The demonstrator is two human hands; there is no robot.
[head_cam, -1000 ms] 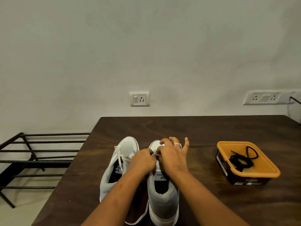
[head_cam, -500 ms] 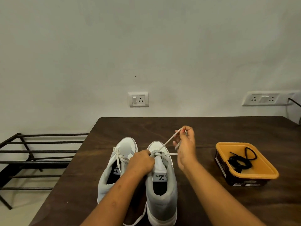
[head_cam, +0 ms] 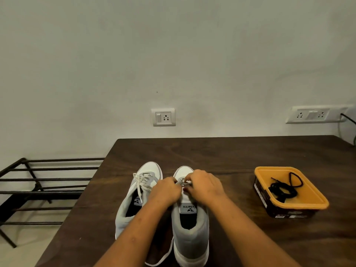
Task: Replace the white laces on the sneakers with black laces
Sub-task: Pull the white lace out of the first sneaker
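— Two shoes to redo, neither finished. Standing where, starting close in?
— Early, by the look of it. Nearest, right shoe (head_cam: pixel 189 228), heel this way, with a slack strand of its white lace (head_cam: pixel 186 183) trailing down past the heel. Suggests the upper eyelets are freed already.
— And the hands?
— Both down on that shoe's lower eyelets, touching each other. Right hand (head_cam: pixel 206 186): fingers curled narrow, pinching the white lace toward the toe. Left hand (head_cam: pixel 165 191): curled tight against the same spot. Gripping lace or upper, cannot tell which.
— Left shoe?
— Left shoe (head_cam: pixel 134 201) just beside, untouched. Other lace (head_cam: pixel 143 183) threaded the whole way up, ends hanging loose over the tongue.
— Replacements?
— Black laces (head_cam: pixel 283 189) bundled in the orange tub (head_cam: pixel 304 205), well apart to the right on the table (head_cam: pixel 221 157). Not yet picked up, no black anywhere on either shoe.
— Beyond that?
— Only a socket (head_cam: pixel 163 117) on the far wall, plus a rack (head_cam: pixel 48 179) off to the left past the table edge.
— So, left to do?
— Nearly everything. Finish stripping the white lace, strip the other lace, then thread black through both shoes. Roughly a first-quarter stage at best, as a guess.
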